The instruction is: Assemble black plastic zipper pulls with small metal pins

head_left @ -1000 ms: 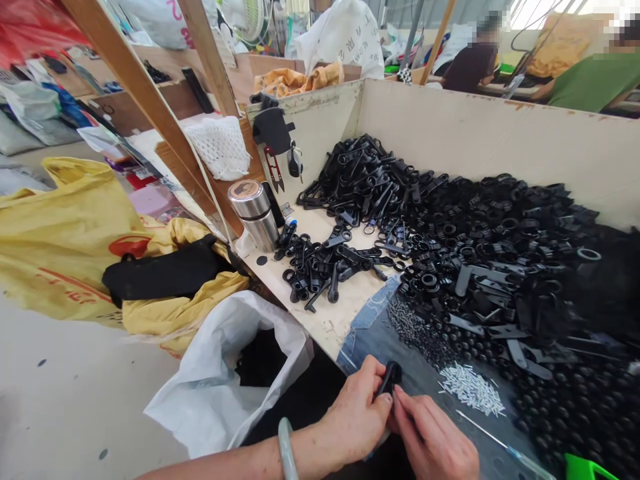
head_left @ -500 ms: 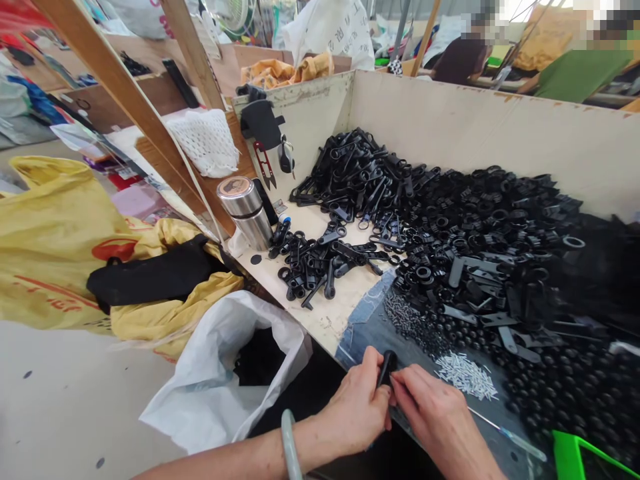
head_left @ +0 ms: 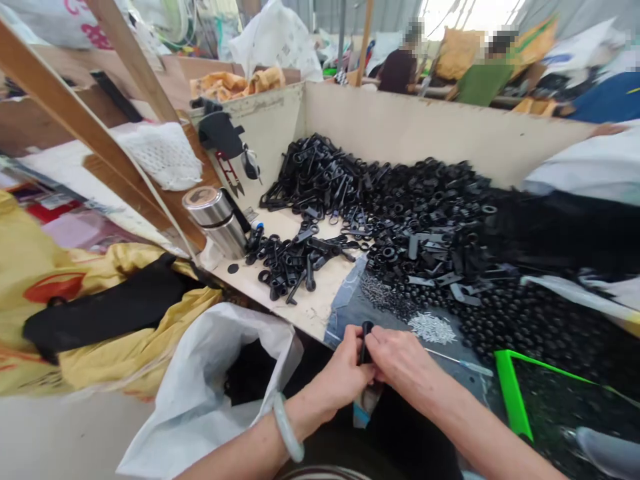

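My left hand (head_left: 344, 377) and my right hand (head_left: 399, 360) meet at the table's front edge, both pinched on one small black plastic part (head_left: 367, 335) that stands upright between the fingers. The left wrist wears a pale green bangle (head_left: 287, 427). Just beyond the hands lie a denim cloth (head_left: 350, 300), a small heap of white pins (head_left: 432, 327) and a thin needle tool (head_left: 457, 363). A large heap of black plastic parts (head_left: 425, 227) fills the boxed table behind.
A steel flask (head_left: 216, 220) stands at the table's left corner by red snips (head_left: 229, 175). An open white sack (head_left: 210, 380) and a yellow bag (head_left: 100, 320) sit at the left. A green tray rim (head_left: 510, 393) lies at the right. People sit at the back.
The view has swung to the right and the hands now sit nearer the centre. Both hands stay closed on the black part, which now stands more upright. The green tray shows more.
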Action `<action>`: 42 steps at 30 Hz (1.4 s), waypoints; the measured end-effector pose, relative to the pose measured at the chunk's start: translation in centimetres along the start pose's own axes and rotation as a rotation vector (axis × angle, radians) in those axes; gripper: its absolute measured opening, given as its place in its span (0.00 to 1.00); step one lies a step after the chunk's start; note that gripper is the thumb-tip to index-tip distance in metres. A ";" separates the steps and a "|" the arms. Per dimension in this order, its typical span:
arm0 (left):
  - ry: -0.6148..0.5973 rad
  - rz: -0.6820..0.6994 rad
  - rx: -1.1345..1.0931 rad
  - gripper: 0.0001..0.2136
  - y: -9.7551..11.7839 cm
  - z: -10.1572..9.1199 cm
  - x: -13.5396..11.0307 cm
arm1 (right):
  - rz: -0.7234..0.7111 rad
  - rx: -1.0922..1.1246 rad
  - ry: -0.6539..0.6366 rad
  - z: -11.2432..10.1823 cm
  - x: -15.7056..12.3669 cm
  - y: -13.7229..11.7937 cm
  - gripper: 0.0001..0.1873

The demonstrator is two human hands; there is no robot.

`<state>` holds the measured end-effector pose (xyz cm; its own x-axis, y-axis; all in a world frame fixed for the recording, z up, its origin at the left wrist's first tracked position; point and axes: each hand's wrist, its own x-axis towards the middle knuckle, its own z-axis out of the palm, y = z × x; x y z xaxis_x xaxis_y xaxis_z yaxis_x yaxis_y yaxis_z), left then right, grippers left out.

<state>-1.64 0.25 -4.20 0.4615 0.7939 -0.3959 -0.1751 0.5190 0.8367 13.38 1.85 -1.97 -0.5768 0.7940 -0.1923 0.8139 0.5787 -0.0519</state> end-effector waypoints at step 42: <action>0.137 0.097 -0.600 0.10 2.2 3.3 1.6 | 0.329 0.537 0.986 1.4 -0.6 -1.5 0.08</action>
<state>1.55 1.65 -1.74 0.3102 0.8591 -0.4070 -0.6870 0.4985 0.5287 12.54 0.27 -3.12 0.0548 0.8282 0.5578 0.7230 0.3524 -0.5943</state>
